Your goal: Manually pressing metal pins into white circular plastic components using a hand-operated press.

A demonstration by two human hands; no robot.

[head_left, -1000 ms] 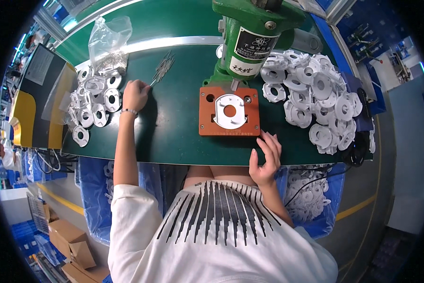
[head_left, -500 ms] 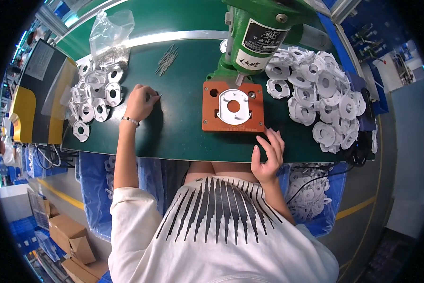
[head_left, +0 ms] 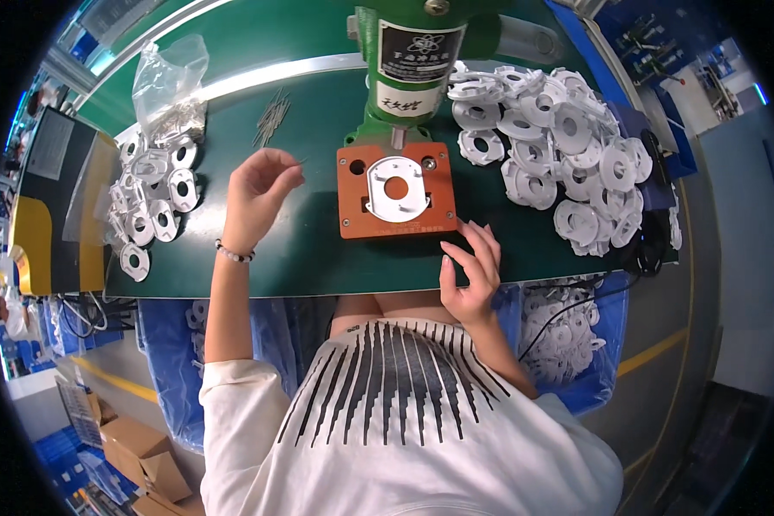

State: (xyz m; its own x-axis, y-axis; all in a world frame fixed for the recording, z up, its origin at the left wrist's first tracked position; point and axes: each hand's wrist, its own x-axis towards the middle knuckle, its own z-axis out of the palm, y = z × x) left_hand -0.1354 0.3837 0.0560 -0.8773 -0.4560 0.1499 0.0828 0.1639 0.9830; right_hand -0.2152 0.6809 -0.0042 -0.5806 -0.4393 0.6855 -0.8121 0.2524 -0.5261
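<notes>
My left hand (head_left: 264, 189) is raised over the green table, thumb and forefinger pinched on a thin metal pin (head_left: 302, 161) whose tip just shows. To its right lies an orange fixture block (head_left: 352, 193). A white plastic plate (head_left: 383, 205) with a round central hole sits flat in the block, several small posts standing up from it. My right hand (head_left: 474, 273) rests at the block's near right corner, fingers apart and holding nothing; whether a fingertip touches the block I cannot tell. Behind my left hand lies a loose bunch of thin pins (head_left: 271, 117).
A green hand press (head_left: 408, 73) stands behind the block, its ram above the block's far edge. White plastic parts (head_left: 567, 129) are heaped at the right; a smaller pile (head_left: 150, 168) lies left beside a clear bag (head_left: 170, 77). Blue lined bins (head_left: 606, 361) stand below the table edge.
My left hand has moved right, toward the block, with the pin in its fingers. The whole view has shifted a little; my right hand stays by the block's corner.
</notes>
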